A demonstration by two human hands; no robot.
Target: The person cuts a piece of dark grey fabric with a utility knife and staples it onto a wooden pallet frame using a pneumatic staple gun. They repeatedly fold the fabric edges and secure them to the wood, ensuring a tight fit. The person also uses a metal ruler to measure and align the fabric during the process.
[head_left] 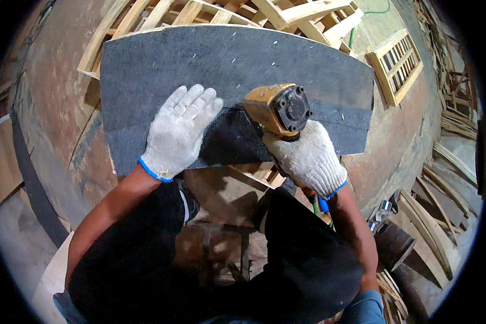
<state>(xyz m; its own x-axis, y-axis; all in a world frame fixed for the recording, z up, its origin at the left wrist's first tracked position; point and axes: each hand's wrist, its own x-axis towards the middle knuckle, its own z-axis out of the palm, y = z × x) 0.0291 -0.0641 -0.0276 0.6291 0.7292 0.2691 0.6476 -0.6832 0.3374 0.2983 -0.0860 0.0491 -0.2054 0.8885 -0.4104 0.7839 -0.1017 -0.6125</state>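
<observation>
My left hand, in a white knit glove with a blue cuff, lies flat with fingers stretched on a dark grey fabric sheet. My right hand, gloved the same way, is wrapped round the handle of a yellow and black pneumatic staple gun. The gun's head is over the fabric, right of my left hand; its nose is hidden beneath it. Small bright staples are scattered over the fabric. A slatted wooden frame shows past its far edge.
A small slatted wooden frame lies on the floor at the far right. Curved wood strips are piled along the right side, near a dark metal container. A green hose runs at the top. My knees are below the panel.
</observation>
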